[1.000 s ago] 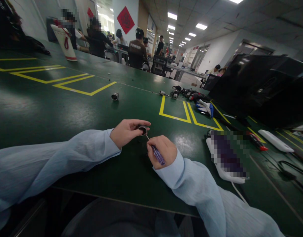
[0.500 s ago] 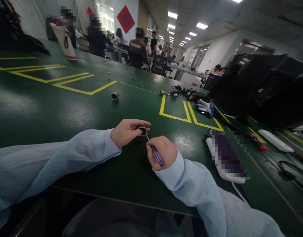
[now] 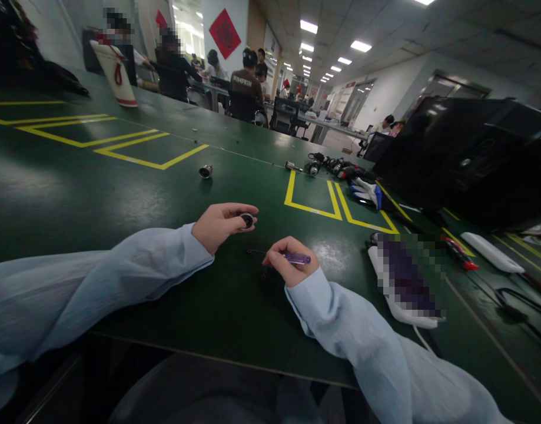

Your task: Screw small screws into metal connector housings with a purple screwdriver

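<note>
- Head view, left end: yellow tape outlines (image 3: 82, 145) mark the green surface (image 3: 142, 206), and a pale paper cup (image 3: 119, 79) with a red cord pattern stands behind them.
- Next to the right: a small silver metal cup-like piece (image 3: 205, 171) lies on its side, well apart from both hands, beyond the left one.
- Left hand (image 3: 215, 227), in a light blue sleeve: its grip is closed around a round metal part (image 3: 247, 220), pinched between thumb and fingers, with the dark hollow face of the part turned toward the camera.
- Behind, a seated person (image 3: 246, 85) in a brown top has their back to the camera.
- Between the hands: a thin shaft runs leftward from the right hand, its tip near the metal part but apart from it; small dark bits by the shaft are too small to tell.
- Right hand (image 3: 289, 259): its grip is folded around a screwdriver (image 3: 299, 258) with a purple handle, the butt sticking out to the right.
- Farther right, beyond the hands: a silver cylinder (image 3: 292, 166), a heap of dark cables (image 3: 336, 166) and a white-and-blue glove (image 3: 366, 193).
- Right end: a white device (image 3: 388, 294) with a blurred-out screen, a red-and-black tool (image 3: 460, 253) and a long white bar (image 3: 493, 252).
</note>
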Demonstrator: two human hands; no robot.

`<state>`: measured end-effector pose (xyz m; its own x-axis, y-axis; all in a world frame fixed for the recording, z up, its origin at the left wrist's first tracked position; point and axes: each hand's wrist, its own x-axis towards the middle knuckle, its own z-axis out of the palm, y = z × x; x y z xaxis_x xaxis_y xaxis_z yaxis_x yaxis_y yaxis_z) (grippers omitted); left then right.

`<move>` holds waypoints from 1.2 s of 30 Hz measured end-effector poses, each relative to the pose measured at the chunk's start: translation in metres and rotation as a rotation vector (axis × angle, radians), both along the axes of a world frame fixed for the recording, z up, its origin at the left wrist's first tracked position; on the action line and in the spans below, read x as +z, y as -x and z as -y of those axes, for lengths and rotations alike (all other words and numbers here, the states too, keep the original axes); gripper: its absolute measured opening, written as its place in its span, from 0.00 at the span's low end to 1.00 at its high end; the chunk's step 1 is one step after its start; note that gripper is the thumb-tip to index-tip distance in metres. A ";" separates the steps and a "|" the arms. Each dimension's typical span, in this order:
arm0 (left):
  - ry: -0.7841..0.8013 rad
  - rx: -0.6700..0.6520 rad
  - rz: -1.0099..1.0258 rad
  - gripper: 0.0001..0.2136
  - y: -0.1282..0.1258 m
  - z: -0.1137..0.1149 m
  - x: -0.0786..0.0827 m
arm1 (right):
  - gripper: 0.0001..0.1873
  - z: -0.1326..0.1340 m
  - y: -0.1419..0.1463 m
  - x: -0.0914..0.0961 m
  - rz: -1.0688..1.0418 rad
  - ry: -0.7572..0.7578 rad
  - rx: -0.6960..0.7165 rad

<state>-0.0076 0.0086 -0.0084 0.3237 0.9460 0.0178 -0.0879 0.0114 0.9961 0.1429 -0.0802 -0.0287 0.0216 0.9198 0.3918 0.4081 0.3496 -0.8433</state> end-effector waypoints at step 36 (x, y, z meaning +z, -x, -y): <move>0.186 -0.043 0.028 0.13 -0.004 0.003 0.004 | 0.06 0.001 -0.010 0.005 0.138 -0.203 0.057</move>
<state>-0.0037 0.0054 -0.0046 0.3657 0.9192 -0.1462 -0.1108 0.1989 0.9737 0.1526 -0.0814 -0.0237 -0.0942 0.8200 0.5646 0.4891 0.5321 -0.6911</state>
